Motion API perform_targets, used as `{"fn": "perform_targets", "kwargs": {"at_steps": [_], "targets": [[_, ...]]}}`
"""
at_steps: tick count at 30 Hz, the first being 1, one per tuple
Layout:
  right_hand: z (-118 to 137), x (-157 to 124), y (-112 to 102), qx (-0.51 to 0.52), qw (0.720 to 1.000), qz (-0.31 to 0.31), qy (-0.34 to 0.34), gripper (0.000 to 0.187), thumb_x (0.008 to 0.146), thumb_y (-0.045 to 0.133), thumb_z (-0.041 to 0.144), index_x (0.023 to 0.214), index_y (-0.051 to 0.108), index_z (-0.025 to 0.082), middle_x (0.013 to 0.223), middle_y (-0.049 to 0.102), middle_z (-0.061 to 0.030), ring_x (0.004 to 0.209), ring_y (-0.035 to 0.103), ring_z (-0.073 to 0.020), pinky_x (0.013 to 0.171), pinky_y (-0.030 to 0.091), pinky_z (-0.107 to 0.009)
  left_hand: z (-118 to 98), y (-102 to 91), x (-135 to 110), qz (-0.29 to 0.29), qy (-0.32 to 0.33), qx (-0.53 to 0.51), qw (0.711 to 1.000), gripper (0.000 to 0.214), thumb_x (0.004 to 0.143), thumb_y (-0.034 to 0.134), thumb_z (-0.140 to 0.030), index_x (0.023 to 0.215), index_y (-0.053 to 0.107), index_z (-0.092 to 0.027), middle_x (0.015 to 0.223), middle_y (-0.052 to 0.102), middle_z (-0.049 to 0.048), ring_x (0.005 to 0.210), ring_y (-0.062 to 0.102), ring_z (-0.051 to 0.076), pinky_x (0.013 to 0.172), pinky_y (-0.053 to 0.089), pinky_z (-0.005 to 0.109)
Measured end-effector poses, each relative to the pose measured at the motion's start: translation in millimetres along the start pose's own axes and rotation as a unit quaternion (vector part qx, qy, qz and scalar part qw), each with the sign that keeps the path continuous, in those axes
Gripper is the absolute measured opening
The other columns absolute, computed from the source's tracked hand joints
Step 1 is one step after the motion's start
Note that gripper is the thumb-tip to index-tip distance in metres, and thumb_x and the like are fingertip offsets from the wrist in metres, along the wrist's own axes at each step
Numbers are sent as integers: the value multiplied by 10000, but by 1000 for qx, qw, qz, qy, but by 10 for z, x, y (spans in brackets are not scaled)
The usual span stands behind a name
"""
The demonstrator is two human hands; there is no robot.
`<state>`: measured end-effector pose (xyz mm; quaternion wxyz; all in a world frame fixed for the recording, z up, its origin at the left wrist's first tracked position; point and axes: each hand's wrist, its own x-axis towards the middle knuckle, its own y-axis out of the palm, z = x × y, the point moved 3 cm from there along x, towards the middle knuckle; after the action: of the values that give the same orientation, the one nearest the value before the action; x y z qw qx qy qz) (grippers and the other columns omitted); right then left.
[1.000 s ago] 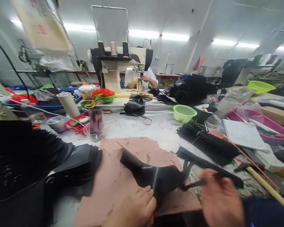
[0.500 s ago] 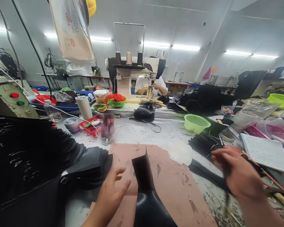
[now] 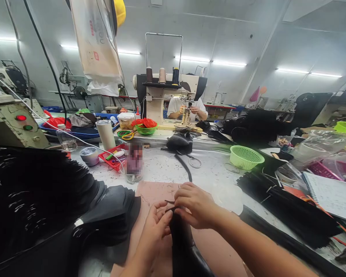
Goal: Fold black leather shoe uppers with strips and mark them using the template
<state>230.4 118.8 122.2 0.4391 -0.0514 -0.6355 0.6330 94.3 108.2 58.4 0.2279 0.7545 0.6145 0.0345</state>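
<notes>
The left hand (image 3: 155, 227) and right hand (image 3: 197, 206) are close together at the far end of a glossy black piece (image 3: 183, 246), which lies over a pink sheet (image 3: 150, 189) on the worktop (image 3: 164, 165); the left pinches its edge, while the right, fingers curled, grips a narrow black strip (image 3: 185, 167) trailing away past the knuckles. A layered black stack (image 3: 111, 215) sits to the left, a green basket (image 3: 246, 158) farther back on the right

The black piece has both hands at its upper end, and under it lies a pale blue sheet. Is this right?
Not the colour: the head view shows that the sheet is pink. The left hand and right hand are indeed at the upper end of the black piece.
</notes>
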Motion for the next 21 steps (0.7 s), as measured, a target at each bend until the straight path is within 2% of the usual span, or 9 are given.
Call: {"fn": "perform_targets", "kwargs": {"at_steps": [3,5,10,13,16,19,21], "targets": [[17,-80,42,4,1000,-15,15,99,809,499,174,731,557,187,763,613,-41,744,524,-178,718,432,-334,-17,-42,27,-21,3,-16,1000,470,654,707,-427,1025,500,-226,889,622,0,676,622,129,604,492,260],[38,-107,17,3,1000,-13,11,119,828,481,178,733,553,184,773,610,-47,753,520,-185,717,433,-342,-36,-32,51,8,-11,-10,1000,434,626,740,-385,976,559,-203,884,633,11,684,622,131,627,499,263],[142,-154,-156,-3,1000,-24,2,135,844,470,187,732,545,181,759,602,-47,725,501,-184,680,423,-341,-118,31,39,70,-53,-22,996,280,589,780,-320,776,638,-167,690,645,-7,609,588,96,584,467,211],[233,-220,-259,-3,1000,-29,-1,121,852,475,181,761,556,179,788,610,-50,727,499,-179,682,420,-337,-181,87,-32,99,-72,-34,992,278,602,763,-360,788,663,-180,718,675,14,613,602,114,595,476,241],[328,-299,-330,-12,1000,-27,0,103,855,485,169,814,580,174,831,629,-49,718,505,-172,671,417,-338,-238,152,-119,119,-70,-26,990,306,555,789,-336,803,693,-185,818,704,39,690,630,151,649,489,273],[421,-373,-361,-24,999,-26,0,118,865,484,170,828,596,174,841,638,-43,707,514,-162,661,427,-335,-268,220,-189,118,-54,6,992,285,499,818,-248,750,712,-163,768,710,42,692,626,154,660,478,258],[485,-421,-382,-51,997,-50,5,123,860,488,170,808,599,173,874,635,-52,746,525,-171,680,438,-339,-272,246,-212,95,-43,28,994,227,490,812,-220,677,706,-149,662,693,27,628,611,141,620,465,245]]}}
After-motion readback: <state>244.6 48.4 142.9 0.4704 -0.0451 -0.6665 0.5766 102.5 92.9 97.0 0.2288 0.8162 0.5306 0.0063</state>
